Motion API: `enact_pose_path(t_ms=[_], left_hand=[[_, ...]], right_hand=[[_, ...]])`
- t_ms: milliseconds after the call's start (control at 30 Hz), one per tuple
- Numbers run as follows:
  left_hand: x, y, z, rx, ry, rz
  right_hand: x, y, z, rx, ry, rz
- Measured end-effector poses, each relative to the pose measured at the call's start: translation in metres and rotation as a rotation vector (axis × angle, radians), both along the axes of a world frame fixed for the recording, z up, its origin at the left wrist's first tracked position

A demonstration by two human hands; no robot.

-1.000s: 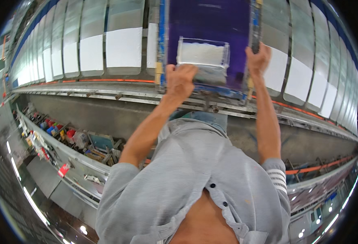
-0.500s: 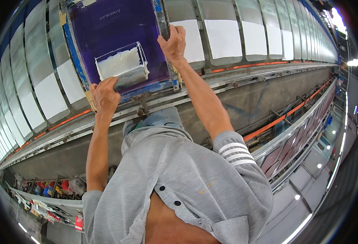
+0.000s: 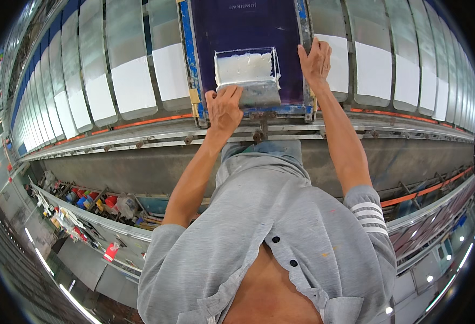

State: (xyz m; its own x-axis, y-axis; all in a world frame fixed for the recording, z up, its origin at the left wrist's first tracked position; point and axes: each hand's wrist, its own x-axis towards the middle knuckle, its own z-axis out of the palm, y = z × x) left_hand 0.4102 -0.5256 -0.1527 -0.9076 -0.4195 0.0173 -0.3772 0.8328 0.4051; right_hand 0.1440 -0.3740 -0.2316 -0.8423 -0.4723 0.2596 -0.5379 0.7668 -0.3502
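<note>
Squeegee point(image 3: 262, 94) in L hand point(image 3: 224, 110), long axis approx. L-R

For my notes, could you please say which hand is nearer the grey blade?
Left: the left hand holds the grey blade near its left end; the right hand is farther right, by the frame.

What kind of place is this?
Probably a screen-printing workshop. A purple screen in a blue-edged frame carries white paste, the left hand grips a grey blade next to it, and grey-and-white panels line up on both sides.
</note>
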Motion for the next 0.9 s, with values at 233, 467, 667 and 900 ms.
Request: enact_pose_path(t_ms=[233, 467, 667, 900], left_hand=[[-0.065, -0.074, 0.023, 0.078, -0.316, 0.009], [-0.085, -0.080, 0.004, -0.005, -0.109, -0.068], [-0.013, -0.014, 0.008, 0.012, -0.012, -0.041], [0.017, -0.001, 0.018, 0.137, -0.192, -0.062]], right_hand=[[0.011, -0.061, 0.131, 0.224, -0.402, 0.830], [0.033, -0.064, 0.062, 0.016, -0.205, 0.740], [0.114, -0.009, 0.077, 0.010, -0.124, 0.662], [0.144, 0.015, 0.096, 0.121, -0.351, 0.637]])
